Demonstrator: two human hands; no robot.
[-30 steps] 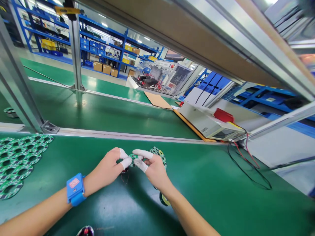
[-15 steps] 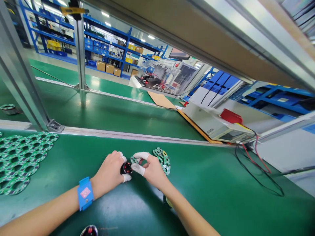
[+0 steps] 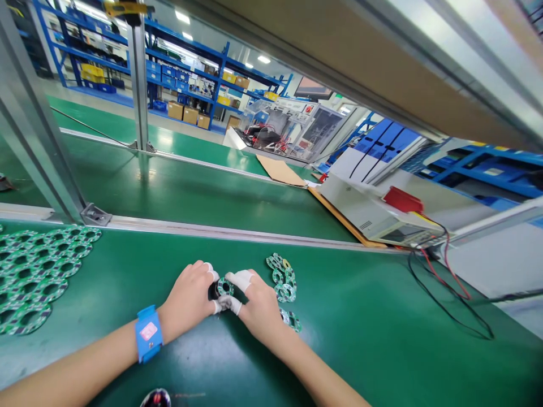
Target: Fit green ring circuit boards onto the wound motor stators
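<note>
My left hand (image 3: 189, 289), with white finger cots and a blue wrist strap (image 3: 148, 333), is closed around a dark round motor part (image 3: 212, 290). At the open face of that part sits a small green ring-shaped circuit board (image 3: 225, 287). My right hand (image 3: 262, 308), its fingertips also in white cots, pinches this ring between thumb and finger. The two hands meet at the part, just above the green bench. Most of the motor part is hidden by my left fingers and the ring.
Several ring boards (image 3: 285, 282) lie right of my right hand. Panels of joined larger ring boards (image 3: 46, 265) cover the left side. Another motor part with reddish coils (image 3: 156, 398) is at the bottom edge. Cables (image 3: 449, 305) and a bench instrument (image 3: 373, 212) are at right.
My right hand has brought the ring board left onto the motor part's face, covering the reddish coils. My left hand stays in place. More ring boards show beside my right wrist.
</note>
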